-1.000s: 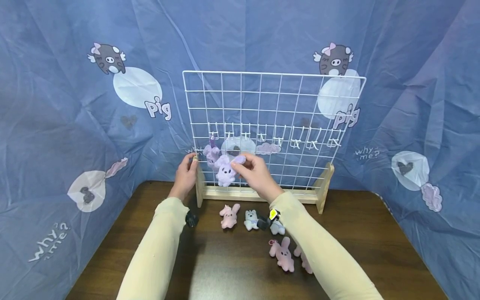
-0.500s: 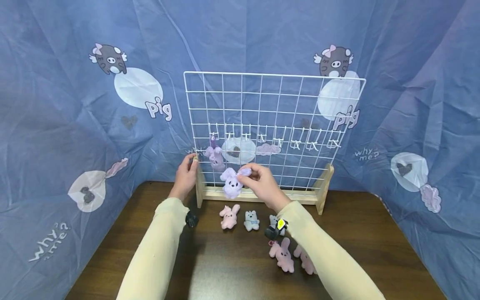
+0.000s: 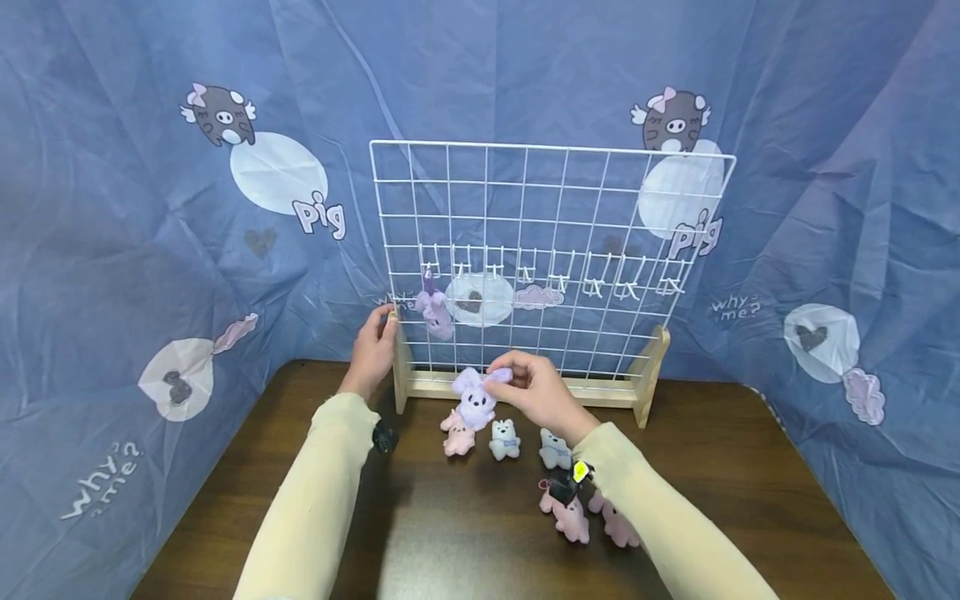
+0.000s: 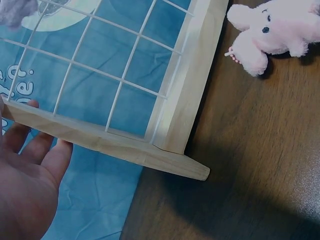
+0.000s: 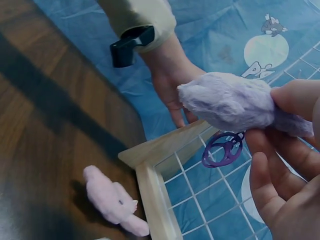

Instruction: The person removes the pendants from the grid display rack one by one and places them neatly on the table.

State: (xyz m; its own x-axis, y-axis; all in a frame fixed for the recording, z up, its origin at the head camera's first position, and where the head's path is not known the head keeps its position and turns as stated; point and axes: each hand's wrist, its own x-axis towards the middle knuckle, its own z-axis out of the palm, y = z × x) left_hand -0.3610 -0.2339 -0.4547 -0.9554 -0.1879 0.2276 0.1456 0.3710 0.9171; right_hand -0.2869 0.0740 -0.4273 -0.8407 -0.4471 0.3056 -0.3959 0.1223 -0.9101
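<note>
My right hand (image 3: 536, 387) pinches a lavender plush bunny keychain (image 3: 476, 403) by one ear, in front of the rack's base. In the right wrist view a purple ring (image 5: 223, 150) dangles under the bunny's body. At the rack's left end my left hand (image 3: 372, 346) grips the wooden upright (image 3: 401, 358); the left wrist view shows its fingers curled behind the wood. A second lavender plush bunny (image 3: 435, 313) hangs from the leftmost hook of the white wire grid rack (image 3: 540, 196). Below the held bunny lies a pink plush bunny (image 3: 458, 435), partly covered by it in the head view.
Several bare white hooks (image 3: 558, 283) line the grid to the right. On the brown table (image 3: 435, 533) lie a grey-white plush bear (image 3: 505, 440), another bear (image 3: 555, 450) and two pink bunnies, one (image 3: 618, 523) partly behind the right sleeve. A blue cloth (image 3: 832, 208) surrounds the table.
My right hand has drawn the held bunny down and to the right, away from the hanging one, to over the pink bunny. My left hand has stayed on the upright.
</note>
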